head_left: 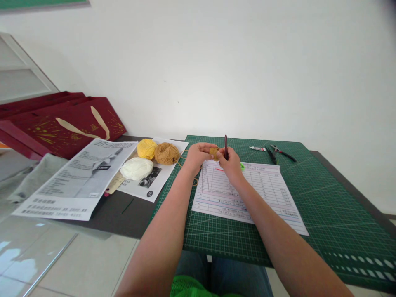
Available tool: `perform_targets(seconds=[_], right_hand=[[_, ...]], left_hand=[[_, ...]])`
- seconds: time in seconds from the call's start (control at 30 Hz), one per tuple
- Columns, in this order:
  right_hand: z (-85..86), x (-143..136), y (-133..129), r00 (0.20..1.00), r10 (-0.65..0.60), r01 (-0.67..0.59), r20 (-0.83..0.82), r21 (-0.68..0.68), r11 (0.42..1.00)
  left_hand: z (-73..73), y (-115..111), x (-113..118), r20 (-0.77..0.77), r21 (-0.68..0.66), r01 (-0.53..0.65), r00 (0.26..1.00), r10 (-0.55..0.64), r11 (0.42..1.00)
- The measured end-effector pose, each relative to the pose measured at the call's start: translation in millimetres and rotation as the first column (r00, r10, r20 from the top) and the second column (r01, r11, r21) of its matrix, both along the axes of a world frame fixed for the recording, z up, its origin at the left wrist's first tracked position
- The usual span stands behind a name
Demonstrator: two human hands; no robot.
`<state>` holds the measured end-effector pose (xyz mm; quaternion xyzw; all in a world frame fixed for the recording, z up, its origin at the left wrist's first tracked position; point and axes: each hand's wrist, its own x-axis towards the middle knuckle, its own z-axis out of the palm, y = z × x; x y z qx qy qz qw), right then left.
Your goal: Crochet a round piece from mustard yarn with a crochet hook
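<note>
My left hand (199, 156) pinches a small tan crochet piece (213, 153) above the top edge of a printed chart sheet (247, 191). My right hand (229, 161) is closed around a crochet hook (225, 145) whose dark handle points up; its tip is hidden at the crochet piece. The fingertips of both hands meet at this piece. Tan yarn (195, 182) trails beside my left wrist, toward a tan yarn ball (166, 153). A bright green item (242, 166), partly hidden, lies on the sheet by my right hand.
A green cutting mat (291, 181) covers the table. At its back right lie a small white tube (257, 149) and pliers (283, 153). On the left are yellow (146, 149) and white (136, 168) yarn balls, printed sheets (83, 177) and dark red gift bags (77, 119).
</note>
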<state>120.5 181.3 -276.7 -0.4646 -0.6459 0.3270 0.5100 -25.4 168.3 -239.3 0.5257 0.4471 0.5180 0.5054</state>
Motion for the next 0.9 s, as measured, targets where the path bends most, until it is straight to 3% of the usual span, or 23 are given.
perform_targets(seconds=[0.5,0.9], right_hand=[[-5.3,-2,2,0.998,0.025,-0.028,-0.063,-0.039,0.999],[5.7,1,-5,0.998,-0.058,0.056,0.025,0.069,0.996]], left_hand=[[-2.8,1,-2,-0.02,-0.002,0.016,1.0,-0.016,1.0],[-7.6,5,-2,-0.049,0.026,0.017,0.999,-0.016,1.0]])
